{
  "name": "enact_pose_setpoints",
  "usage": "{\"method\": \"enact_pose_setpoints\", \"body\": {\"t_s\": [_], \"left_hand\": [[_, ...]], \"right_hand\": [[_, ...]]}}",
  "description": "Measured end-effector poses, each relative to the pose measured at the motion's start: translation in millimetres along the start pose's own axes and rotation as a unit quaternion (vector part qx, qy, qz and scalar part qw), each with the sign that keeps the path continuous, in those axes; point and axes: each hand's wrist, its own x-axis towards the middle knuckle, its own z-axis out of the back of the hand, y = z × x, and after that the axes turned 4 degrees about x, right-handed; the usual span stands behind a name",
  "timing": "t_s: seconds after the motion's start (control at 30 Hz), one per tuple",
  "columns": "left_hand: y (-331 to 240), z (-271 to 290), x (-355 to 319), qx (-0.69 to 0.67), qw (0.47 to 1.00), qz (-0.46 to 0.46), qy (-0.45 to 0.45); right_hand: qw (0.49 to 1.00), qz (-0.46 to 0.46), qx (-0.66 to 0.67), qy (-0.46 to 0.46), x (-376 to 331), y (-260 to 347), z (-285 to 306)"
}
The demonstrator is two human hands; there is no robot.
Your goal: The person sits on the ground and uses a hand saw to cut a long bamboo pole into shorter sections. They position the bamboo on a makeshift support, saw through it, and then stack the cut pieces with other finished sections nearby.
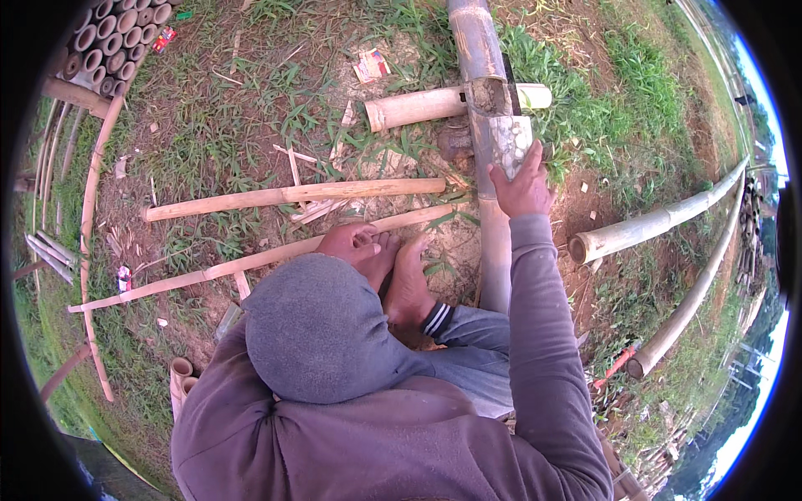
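A thick grey-green bamboo pole [483, 50] runs from the top of the view down toward my knees. It rests across a short pale bamboo log [418, 107]. My right hand [522, 185] grips the pole at a mottled, scraped patch [508, 138], fingers laid over it. A dark narrow strip [511, 83] lies along the pole just above that patch. My left hand [355, 242] is curled low by my bare feet [409, 284]; what it holds, if anything, is hidden. I am squatting, with my grey hood [317, 330] filling the middle.
Split bamboo strips [292, 194] and a long thin slat [251, 263] lie on the dirt and grass to the left. Cut bamboo tubes [109, 33] are stacked at top left. Long poles [660, 221] stretch to the right, with a red-handled tool [618, 363] near them.
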Motion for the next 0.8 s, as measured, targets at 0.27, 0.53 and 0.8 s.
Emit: {"method": "enact_pose_setpoints", "body": {"t_s": [0.27, 0.53, 0.8], "left_hand": [[17.0, 2.3, -3.9, 0.008, 0.999, 0.008, -0.045], [1.0, 2.0, 7.0, 0.000, 0.999, -0.018, -0.030], [4.3, 3.5, -1.1, -0.012, 0.998, 0.028, -0.059]], "right_hand": [[0.882, 0.232, 0.344, -0.222, 7.5, 24.0, 74.4], [0.998, 0.048, 0.018, 0.033, 12.2, -32.9, 20.1], [0.864, 0.247, 0.329, -0.290, 6.4, 19.0, 100.2]]}}
